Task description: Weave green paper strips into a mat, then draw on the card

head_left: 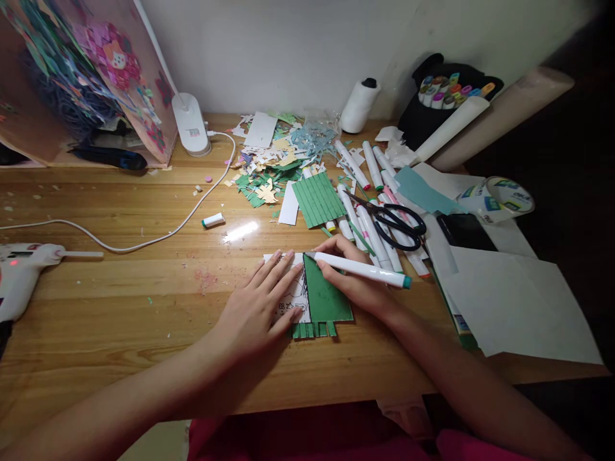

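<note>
My left hand (257, 304) lies flat with fingers stretched over a white paper with black line drawings (302, 301), covering much of it. A green card (331, 298) joins that paper on its right, and a green fringed strip (314, 330) sticks out below both. In my right hand (353, 275) a white marker with a teal end (369, 269) is gripped. Its dark tip rests at the top of the line where the white paper and green card meet. The marker's cap (213, 220) lies on the table, up and to the left.
Paper scraps (273, 160) are heaped behind the hands, with a striped green card (319, 200) beside them. Black-handled scissors (396, 221) lie on loose markers (372, 230). A glue gun (29, 275) sits at left, near a white cable (192, 214). White sheets (523, 301) lie at right.
</note>
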`<control>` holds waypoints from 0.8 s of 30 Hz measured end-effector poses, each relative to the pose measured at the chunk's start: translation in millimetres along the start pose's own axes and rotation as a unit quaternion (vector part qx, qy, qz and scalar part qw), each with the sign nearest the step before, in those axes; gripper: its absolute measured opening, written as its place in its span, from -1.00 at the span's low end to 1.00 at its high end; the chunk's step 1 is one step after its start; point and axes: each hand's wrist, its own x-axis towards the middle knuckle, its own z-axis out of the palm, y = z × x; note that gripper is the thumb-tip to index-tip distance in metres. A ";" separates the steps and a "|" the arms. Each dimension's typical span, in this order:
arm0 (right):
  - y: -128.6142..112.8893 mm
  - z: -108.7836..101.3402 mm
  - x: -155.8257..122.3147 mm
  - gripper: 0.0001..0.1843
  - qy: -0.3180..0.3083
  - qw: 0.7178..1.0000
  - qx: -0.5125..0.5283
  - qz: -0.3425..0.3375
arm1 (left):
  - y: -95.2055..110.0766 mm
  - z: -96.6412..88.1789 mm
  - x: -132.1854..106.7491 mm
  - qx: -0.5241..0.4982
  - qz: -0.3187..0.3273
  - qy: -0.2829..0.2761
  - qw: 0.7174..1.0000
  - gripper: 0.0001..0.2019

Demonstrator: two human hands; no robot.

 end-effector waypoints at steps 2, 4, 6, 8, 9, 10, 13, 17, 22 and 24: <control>0.7 0.1 0.1 -0.89 -0.003 1.000 0.000 -0.001 | 0.1 -0.4 0.0 0.000 -0.001 -0.001 1.000 -0.41; 0.5 -0.6 0.0 -0.89 -0.008 1.000 0.003 -0.003 | 0.3 -0.6 0.1 -0.002 -0.003 -0.001 1.000 -0.41; -1.0 -2.0 -0.1 -0.90 -0.014 1.000 0.004 -0.011 | 0.5 -0.7 0.2 -0.005 -0.003 0.002 1.000 -0.42; -3.8 -3.8 -0.2 -0.92 -0.022 1.000 0.006 -0.020 | 0.6 -0.9 0.5 -0.005 -0.003 0.003 1.000 -0.42; -5.3 -4.6 -0.2 -0.94 -0.026 0.999 0.008 -0.024 | 0.6 -1.0 0.6 -0.004 -0.003 0.002 1.000 -0.41; -6.6 -5.4 -0.3 -0.96 -0.031 0.999 0.009 -0.027 | 0.6 -1.2 0.6 -0.001 -0.003 0.001 1.000 -0.41; -7.9 -6.9 -0.5 -0.95 -0.047 0.998 0.005 -0.032 | 0.4 -1.7 0.3 0.006 -0.004 -0.004 1.000 -0.40; -5.3 -8.0 -0.8 -0.95 -0.073 0.997 0.006 -0.036 | 0.5 -1.9 0.1 0.006 -0.004 -0.006 1.000 -0.39; -6.0 -11.4 -2.1 -0.95 -0.117 0.993 0.006 -0.023 | 0.9 -1.8 0.5 0.004 -0.004 -0.003 1.000 -0.40; -7.6 -13.3 -3.1 -0.92 -0.136 0.990 -0.004 -0.024 | 0.9 -1.7 0.5 0.005 -0.004 -0.004 1.000 -0.40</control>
